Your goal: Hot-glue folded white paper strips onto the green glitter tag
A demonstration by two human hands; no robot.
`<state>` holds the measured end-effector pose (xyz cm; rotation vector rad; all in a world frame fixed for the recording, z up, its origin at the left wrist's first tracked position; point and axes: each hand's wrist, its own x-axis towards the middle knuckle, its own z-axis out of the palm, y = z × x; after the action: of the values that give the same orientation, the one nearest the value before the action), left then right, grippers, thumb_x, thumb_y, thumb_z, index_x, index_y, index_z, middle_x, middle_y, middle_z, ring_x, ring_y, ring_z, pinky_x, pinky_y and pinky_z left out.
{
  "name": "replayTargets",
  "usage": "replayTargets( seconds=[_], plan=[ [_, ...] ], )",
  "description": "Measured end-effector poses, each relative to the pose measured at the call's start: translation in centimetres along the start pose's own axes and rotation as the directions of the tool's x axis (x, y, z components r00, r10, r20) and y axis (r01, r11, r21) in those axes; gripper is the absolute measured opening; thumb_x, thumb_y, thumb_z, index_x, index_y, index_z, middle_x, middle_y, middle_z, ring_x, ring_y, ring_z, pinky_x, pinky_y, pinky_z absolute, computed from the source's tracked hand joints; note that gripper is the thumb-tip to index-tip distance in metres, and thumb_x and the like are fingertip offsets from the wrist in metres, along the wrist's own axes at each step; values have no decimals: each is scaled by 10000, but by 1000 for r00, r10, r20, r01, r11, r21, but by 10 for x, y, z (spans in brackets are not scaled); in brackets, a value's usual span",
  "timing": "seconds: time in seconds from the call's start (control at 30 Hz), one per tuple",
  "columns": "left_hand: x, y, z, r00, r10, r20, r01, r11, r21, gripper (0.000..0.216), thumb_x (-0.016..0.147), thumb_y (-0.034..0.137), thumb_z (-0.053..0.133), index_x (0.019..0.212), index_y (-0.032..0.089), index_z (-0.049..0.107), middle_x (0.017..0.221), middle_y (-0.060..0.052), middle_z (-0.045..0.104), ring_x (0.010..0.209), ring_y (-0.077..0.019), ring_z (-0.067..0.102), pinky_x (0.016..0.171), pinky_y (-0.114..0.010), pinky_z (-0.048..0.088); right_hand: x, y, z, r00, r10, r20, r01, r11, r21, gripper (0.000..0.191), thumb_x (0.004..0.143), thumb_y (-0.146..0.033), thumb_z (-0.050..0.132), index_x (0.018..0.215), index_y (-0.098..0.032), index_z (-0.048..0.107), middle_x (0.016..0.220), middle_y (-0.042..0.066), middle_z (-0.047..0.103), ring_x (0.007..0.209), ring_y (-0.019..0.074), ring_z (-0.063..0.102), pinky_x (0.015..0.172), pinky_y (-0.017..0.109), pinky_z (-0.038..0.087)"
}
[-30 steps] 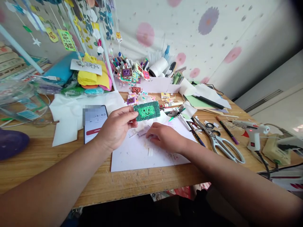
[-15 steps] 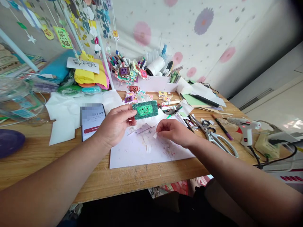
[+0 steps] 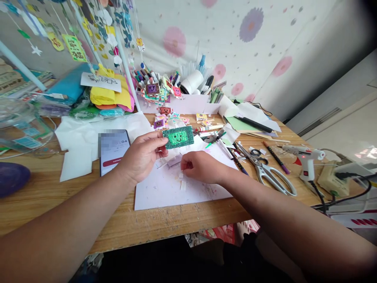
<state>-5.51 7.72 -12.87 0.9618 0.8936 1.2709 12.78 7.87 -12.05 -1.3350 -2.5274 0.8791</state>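
Note:
Between the thumb and fingers of my left hand (image 3: 147, 151) is a small green card (image 3: 178, 137) with a dark green border and a smiling face on its lighter middle. The card is held up above the white board (image 3: 159, 196). My right hand (image 3: 198, 167) is closed low over the board, to the right of and below the card, its fingertips curled in. Whatever those fingertips hold is hidden. Close by lie a pale purple paper piece (image 3: 174, 162) and small paper scraps (image 3: 183, 184).
To the right lie scissors (image 3: 269, 173), a marker (image 3: 277, 157) and a white glue gun (image 3: 308, 163) with its red light lit. A phone (image 3: 114, 151) lies left of the board. Pens and small face cards (image 3: 153, 89) crowd a holder behind. Paper charms (image 3: 73, 48) hang at upper left.
My right hand has moved left, closer to the card. The white scrap seen at its fingertips no longer shows clearly. My left hand keeps holding the card almost in place.

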Motion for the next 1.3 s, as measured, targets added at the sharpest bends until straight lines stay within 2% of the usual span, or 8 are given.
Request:
replayTargets(
  seconds=[0.47,0.63,0.93,1.03,1.13,1.2,1.27,1.3],
  plan=[
    [-2,2,2,1000,8,-19,-8,1000,11,169,669,245,712,644,151,574,692,27,499,608,-101,487,595,-259,418,10,-3,2,997,-49,57,57,987,-148,217,712,-117,587,893,-167,695,774,18,661,664,135,543,603,226,359],
    [0,2,0,1000,15,-11,-15,998,55,163,674,252,705,643,153,579,677,28,499,599,-97,486,587,-249,419,12,0,9,998,-55,29,59,989,-138,134,725,-112,591,806,-153,690,781,39,637,668,143,520,605,240,347],
    [3,3,-3,996,-86,-14,85,906,414,250,660,326,652,512,190,503,436,42,440,429,-102,415,461,-237,316,-19,11,-7,998,33,-56,-24,988,152,39,766,-138,570,748,-154,601,669,-15,553,596,104,483,558,216,379],
    [4,2,-5,990,-139,21,104,821,561,272,668,345,658,478,190,540,386,35,435,394,-107,385,447,-241,297,-40,14,-19,989,118,-86,-78,926,369,60,772,-194,579,724,-162,566,635,-32,535,566,93,475,538,213,382],
    [7,4,-8,992,-124,36,62,701,710,224,649,371,698,525,200,623,462,15,522,441,-132,426,446,-243,270,-59,15,-27,968,223,-117,-101,769,631,86,700,-203,632,677,-167,556,627,-40,529,566,92,462,552,228,361],
    [7,9,-9,999,34,6,-23,516,856,187,641,408,718,624,225,684,597,-12,622,557,-173,510,485,-249,296,-70,16,-30,953,264,-146,-83,693,716,104,663,-213,657,665,-169,563,617,-44,525,566,94,451,556,237,343],
    [3,16,-2,969,247,-5,-74,311,947,207,675,439,698,741,243,706,708,-29,666,642,-199,545,528,-260,330,-78,17,-32,943,282,-176,-52,648,760,116,647,-223,668,663,-168,568,619,-44,529,572,95,444,565,242,334],
    [-2,18,5,953,302,17,-103,269,957,217,704,443,676,784,243,703,747,-33,674,662,-200,553,551,-264,352,-81,18,-32,938,289,-191,-34,627,778,120,645,-228,671,663,-167,570,618,-44,529,574,95,441,569,244,331]
  ],
)
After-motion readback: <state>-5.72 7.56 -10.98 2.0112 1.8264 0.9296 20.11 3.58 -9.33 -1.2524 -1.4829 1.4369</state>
